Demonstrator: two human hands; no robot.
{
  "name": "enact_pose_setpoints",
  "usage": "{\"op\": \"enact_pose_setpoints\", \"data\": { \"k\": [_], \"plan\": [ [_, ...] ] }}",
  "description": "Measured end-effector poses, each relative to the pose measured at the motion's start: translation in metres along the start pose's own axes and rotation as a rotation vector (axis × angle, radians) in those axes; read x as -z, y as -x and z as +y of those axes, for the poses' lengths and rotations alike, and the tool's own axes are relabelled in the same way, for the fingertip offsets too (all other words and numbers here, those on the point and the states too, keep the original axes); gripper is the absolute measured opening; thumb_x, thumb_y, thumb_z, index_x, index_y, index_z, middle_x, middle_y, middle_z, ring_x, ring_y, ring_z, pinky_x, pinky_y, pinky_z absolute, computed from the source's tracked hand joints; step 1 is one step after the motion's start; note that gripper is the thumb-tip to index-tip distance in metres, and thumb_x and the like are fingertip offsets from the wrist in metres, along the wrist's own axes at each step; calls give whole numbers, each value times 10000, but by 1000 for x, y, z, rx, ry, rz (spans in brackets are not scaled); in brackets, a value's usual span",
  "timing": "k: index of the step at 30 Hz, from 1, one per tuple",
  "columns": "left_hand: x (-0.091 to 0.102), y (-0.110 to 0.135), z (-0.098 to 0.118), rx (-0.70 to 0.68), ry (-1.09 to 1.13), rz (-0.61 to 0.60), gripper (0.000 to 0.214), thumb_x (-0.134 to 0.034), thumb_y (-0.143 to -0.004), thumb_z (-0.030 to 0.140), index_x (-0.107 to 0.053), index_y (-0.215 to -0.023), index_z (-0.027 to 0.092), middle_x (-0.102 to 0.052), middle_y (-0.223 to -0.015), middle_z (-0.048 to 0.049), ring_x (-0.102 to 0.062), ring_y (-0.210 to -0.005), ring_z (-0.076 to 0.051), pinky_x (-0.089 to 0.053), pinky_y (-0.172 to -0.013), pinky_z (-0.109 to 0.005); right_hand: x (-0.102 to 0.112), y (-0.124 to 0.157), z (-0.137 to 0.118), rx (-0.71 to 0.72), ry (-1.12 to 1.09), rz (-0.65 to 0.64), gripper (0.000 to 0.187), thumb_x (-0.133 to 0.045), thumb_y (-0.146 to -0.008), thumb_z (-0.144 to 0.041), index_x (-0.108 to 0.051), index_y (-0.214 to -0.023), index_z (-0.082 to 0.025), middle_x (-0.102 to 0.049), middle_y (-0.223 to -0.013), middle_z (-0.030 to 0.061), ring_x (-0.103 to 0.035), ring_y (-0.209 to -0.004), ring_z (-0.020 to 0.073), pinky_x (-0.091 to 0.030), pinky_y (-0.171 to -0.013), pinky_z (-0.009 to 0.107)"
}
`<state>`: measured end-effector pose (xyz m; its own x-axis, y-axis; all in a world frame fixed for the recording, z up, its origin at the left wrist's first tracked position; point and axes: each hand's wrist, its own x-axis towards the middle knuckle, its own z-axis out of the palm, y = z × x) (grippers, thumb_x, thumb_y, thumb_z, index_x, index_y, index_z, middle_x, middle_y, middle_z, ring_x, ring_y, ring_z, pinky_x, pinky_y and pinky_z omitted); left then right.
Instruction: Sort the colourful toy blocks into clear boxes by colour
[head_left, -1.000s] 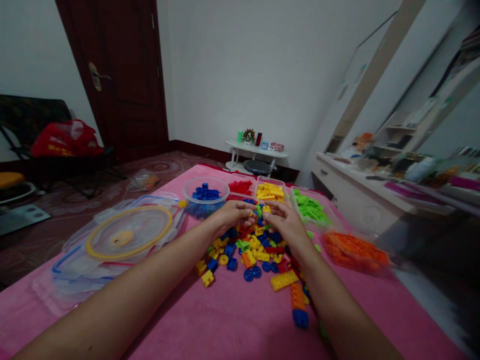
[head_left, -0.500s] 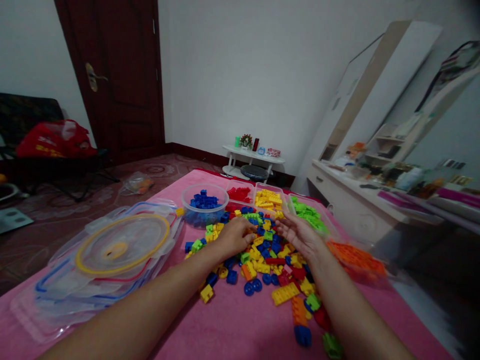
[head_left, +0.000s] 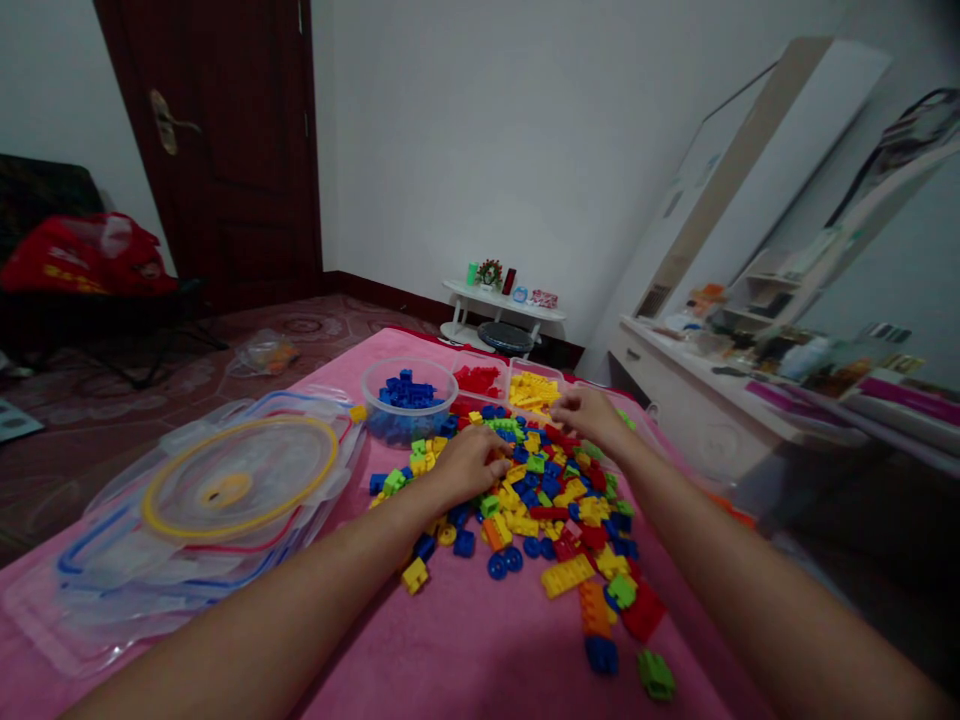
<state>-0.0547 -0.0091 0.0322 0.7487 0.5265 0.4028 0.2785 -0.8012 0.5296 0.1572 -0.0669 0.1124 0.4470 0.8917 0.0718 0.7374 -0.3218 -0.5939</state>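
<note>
While the left hand (head_left: 472, 464) stays over the left side of the pile of bricks (head_left: 523, 503), fingers curled, the right hand (head_left: 592, 416) has moved, in the head view, from the pile's right side towards its far end, near the yellow-brick tub (head_left: 536, 366). That leaves only the left at work among the loose bricks. The right fingers are bent (whether either hand grips anything, I cannot tell). Left of the pile's far end stands the round tub (head_left: 409, 428).

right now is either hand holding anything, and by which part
Cannot tell: the left hand is over the brick pile, the right hand by yellow bricks.
</note>
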Motion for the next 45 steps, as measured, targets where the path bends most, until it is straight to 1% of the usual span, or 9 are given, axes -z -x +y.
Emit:
{"op": "enact_pose_setpoints", "data": {
  "k": [4,9,15,23,27,30,35,41,45],
  "plan": [
    [-1,-1,-1,-13,-7,-6,232,-568,-767,262,-705,-943,196,-675,-969,-52,-586,-945,-195,-440,-872,-308,-12,31,10,49,244,-202,153,-702,-514,-75,-661,-611,-186,-635,-582,-32,-576,-576,111,-370,-525,185],
    [0,0,-1,8,-6,-7,233,-572,-769,270,-702,-947,195,-672,-983,-55,-582,-958,-196,-436,-882,-308,-27,46,16,129,469,-122,211,-650,-638,-175,-673,-846,-205,-679,-830,7,-593,-753,137,-380,-630,210],
    [1,1,1,13,4,5,242,-581,-776,298,-699,-962,199,-671,-983,-56,-583,-950,-195,-438,-873,-304,-7,53,0,156,428,-29,246,-628,-683,-313,-679,-901,-211,-643,-735,4,-562,-648,138,-357,-570,228],
    [1,1,3,-18,-43,-31,248,-562,-788,266,-694,-985,193,-667,-993,-60,-575,-972,-196,-427,-905,-314,-13,81,-2,161,462,-212,129,-656,-649,-333,-668,-685,-209,-607,-601,-14,-506,-540,119,-269,-474,229],
    [1,1,8,-35,-121,-18,348,-535,-809,257,-627,-1139,197,-587,-1213,-87,-520,-1102,-224,-398,-947,-352,-14,80,-2,179,443,-156,93,-613,-682,-283,-654,-660,-203,-599,-582,-19,-493,-520,105,-267,-469,222],
    [-1,1,14,-164,-241,-43,440,-518,-788,157,-571,-1214,254,-512,-1328,-53,-419,-1222,-244,-311,-1015,-414,-10,79,-7,188,429,-150,135,-641,-676,-339,-683,-713,-216,-631,-623,-8,-532,-563,123,-291,-488,224],
    [-6,-6,18,-289,-302,-130,344,-529,-776,144,-641,-1085,246,-622,-1139,-52,-440,-1171,-242,-310,-981,-398,-22,84,-11,209,483,-97,276,-662,-651,-330,-704,-919,-279,-698,-812,17,-608,-718,178,-333,-553,240],
    [1,-7,19,-215,-327,-81,159,-546,-793,217,-703,-816,214,-643,-883,-78,-516,-964,-231,-370,-860,-371,-32,84,-9,208,466,-108,242,-619,-656,-259,-706,-882,-258,-694,-784,18,-599,-674,161,-318,-537,234],
    [7,-6,27,-81,-105,60,123,-556,-742,198,-673,-780,183,-635,-851,-64,-553,-879,-204,-412,-821,-338,-19,81,-12,192,343,-88,170,-571,-697,-288,-701,-791,-231,-666,-688,5,-565,-604,142,-324,-518,224]
  ]
}}
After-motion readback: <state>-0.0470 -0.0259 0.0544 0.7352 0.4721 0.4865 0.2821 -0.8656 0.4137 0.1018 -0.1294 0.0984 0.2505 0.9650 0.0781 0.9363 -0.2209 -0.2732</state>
